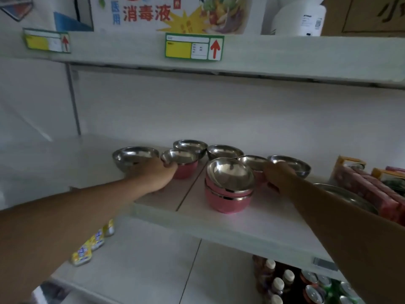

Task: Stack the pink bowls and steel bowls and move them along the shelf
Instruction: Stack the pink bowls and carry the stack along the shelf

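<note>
Head view: the left hand [156,175] is closed around the rim of a single pink bowl [183,164], and the right hand [279,175] grips another pink bowl [255,165], largely hidden behind its fingers. A pink stack [228,186], its top bowl tilted, stands on the shelf [219,218] between the hands, slightly nearer the right hand. Loose steel bowls [134,156] lie behind them, toward the shelf's back.

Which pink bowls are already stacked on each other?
The stack of pink bowls at the front of the shelf, between the two hands. The pink bowls at the left hand and the right hand stand singly.
</note>
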`<state>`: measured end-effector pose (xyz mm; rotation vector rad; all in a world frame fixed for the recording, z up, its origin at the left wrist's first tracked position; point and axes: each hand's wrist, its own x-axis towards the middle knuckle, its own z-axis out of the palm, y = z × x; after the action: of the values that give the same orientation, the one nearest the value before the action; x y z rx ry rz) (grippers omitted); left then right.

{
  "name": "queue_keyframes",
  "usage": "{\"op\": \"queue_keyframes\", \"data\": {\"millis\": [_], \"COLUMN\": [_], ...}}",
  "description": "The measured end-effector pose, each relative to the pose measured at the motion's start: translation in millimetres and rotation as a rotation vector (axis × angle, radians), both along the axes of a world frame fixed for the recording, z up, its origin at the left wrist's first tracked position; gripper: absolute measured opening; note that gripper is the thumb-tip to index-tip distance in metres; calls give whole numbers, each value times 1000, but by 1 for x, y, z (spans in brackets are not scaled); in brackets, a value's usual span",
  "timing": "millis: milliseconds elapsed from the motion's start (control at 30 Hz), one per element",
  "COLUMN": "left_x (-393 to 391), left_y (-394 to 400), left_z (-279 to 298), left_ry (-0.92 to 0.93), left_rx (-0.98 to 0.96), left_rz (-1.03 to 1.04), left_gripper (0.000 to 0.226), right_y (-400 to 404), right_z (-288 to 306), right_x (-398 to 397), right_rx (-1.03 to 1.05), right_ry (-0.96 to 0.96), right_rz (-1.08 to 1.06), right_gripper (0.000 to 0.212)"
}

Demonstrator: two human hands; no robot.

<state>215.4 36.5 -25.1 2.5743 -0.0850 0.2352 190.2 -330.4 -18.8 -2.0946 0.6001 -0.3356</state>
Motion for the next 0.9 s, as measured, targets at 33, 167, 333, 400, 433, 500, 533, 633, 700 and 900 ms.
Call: {"op": "queue_keyframes", "data": {"millis": [33, 167, 333, 400, 433, 500, 533, 633, 700, 900], "left_x": [-1, 1, 23, 31, 33, 36, 36, 37, 38, 38], "left_y": [-1, -11, -25, -31, -33, -37, -39, -40, -38, -19], "left_z": [1, 6, 6, 4, 4, 4, 5, 8, 10, 27], "left_ry": [29, 171, 289, 293, 290, 277, 261, 170, 130, 130], "left_rx": [-46, -237, -471, -529, -547, -573, -591, -630, -609, -642], "left_rz": [28, 132, 214, 249, 261, 260, 254, 223, 222, 205], "left_gripper": [82, 86, 86, 80, 74, 63, 59, 48, 44, 36], "right_y": [1, -1, -5, -8, -9, -9, -10, -12, -12, 9], "right_z": [-1, -3, 10, 20, 26, 37, 42, 57, 68, 92], "right_x": [3, 17, 21, 17, 16, 11, 7, -6, -15, -47], "right_rx": [36, 126, 150, 160, 152, 136, 137, 166, 204, 170], "right_ry": [-1, 5, -30, -12, -9, -25, -36, -69, -122, -162], "right_rz": [0, 51, 24, 19, 25, 44, 56, 103, 149, 371], "right_gripper": [81, 76, 25, 25, 28, 34, 36, 37, 32, 38]}}
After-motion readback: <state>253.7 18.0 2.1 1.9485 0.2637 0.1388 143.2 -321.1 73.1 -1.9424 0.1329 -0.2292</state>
